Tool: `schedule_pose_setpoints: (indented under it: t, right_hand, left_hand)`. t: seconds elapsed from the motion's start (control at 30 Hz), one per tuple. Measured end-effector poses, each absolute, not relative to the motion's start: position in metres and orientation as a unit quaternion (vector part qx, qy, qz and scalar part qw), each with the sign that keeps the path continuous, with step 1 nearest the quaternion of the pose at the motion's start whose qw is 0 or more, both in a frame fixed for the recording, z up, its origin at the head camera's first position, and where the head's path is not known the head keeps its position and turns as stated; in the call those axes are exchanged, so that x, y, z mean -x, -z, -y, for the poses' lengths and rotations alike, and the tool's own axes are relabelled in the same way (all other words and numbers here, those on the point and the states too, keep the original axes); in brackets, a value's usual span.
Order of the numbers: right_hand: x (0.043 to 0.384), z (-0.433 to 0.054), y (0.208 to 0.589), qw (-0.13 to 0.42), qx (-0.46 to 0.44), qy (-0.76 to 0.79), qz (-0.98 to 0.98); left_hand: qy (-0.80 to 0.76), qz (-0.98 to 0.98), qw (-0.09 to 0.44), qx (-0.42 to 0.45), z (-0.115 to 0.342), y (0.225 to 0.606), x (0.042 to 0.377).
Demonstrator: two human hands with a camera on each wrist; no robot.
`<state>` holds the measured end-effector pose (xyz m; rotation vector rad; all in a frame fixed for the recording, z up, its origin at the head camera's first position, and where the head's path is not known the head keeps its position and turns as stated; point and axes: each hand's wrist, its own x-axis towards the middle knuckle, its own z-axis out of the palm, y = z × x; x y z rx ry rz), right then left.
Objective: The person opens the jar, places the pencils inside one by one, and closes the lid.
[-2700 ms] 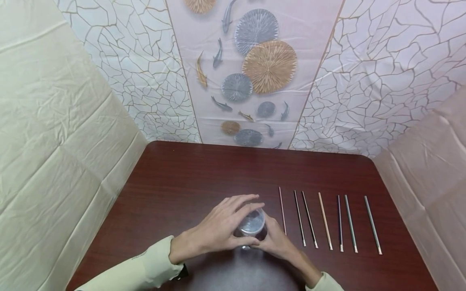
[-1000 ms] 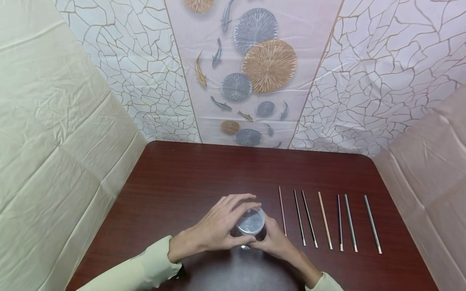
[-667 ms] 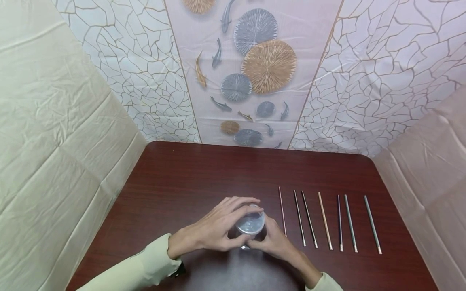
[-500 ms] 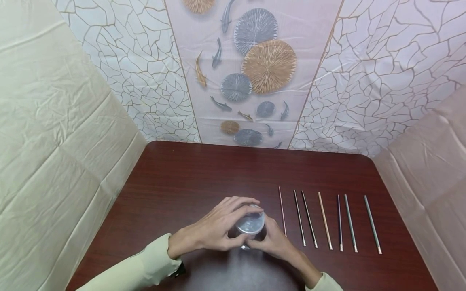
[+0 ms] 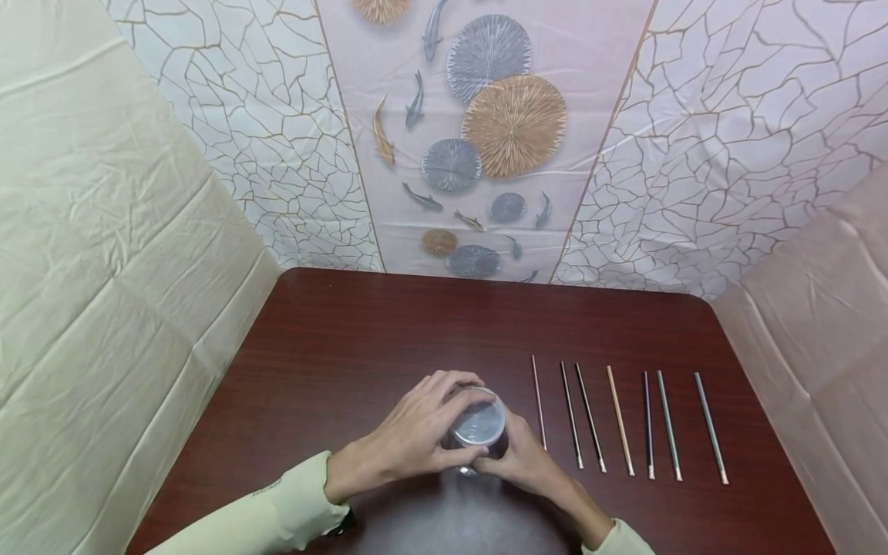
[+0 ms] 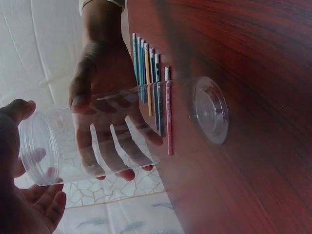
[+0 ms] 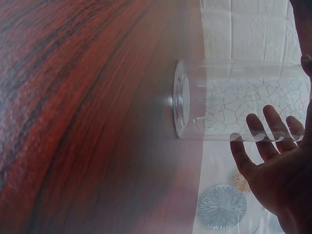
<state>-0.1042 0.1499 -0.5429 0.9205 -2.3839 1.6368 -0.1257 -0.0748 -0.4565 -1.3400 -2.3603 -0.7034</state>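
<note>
A clear plastic jar (image 5: pixel 480 425) stands upright near the table's front, its round top facing up. My left hand (image 5: pixel 409 443) grips the top rim, fingers on the far side and thumb on the near side. Lower down, my right hand (image 5: pixel 523 459) holds the jar's body from the right. In the left wrist view the right hand's fingers (image 6: pixel 105 151) wrap the see-through wall, and ridged rings circle the jar's top (image 6: pixel 41 148) between the left fingers. The right wrist view shows the jar's base (image 7: pixel 183 100) at the table surface.
Several pencils (image 5: pixel 620 420) in different colours lie in a spaced row on the dark red-brown table (image 5: pixel 388 324), right of the hands. Patterned cloth (image 5: pixel 465 154) hangs behind the table, and plain cloth (image 5: pixel 125 231) hangs at both sides.
My left fingers and thumb shift slightly back and forth around the jar's top. My right hand keeps its hold, and the jar and pencils stay in place.
</note>
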Motion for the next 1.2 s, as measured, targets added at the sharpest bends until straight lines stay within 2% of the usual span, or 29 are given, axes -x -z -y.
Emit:
schedule_pose_setpoints:
  t: [0.53,0.77,0.9,1.2]
  right_hand:
    - [0.105,-0.151,0.542,0.051,-0.3,-0.52,0.798]
    - [0.105,-0.15,0.542,0.05,-0.309,-0.531,0.788]
    - [0.104,-0.149,0.541,0.055,-0.312,-0.535,0.783]
    - [0.103,-0.15,0.541,0.054,-0.301,-0.534,0.788]
  left_hand:
    - [0.271,0.796,0.093,0.534,0.081,0.448,0.138]
    - [0.283,0.782,0.075,0.55,0.081,0.449,0.139]
    - [0.285,0.781,0.078,0.55,0.081,0.45,0.139]
    - [0.253,0.814,0.124,0.508,0.079,0.453,0.135]
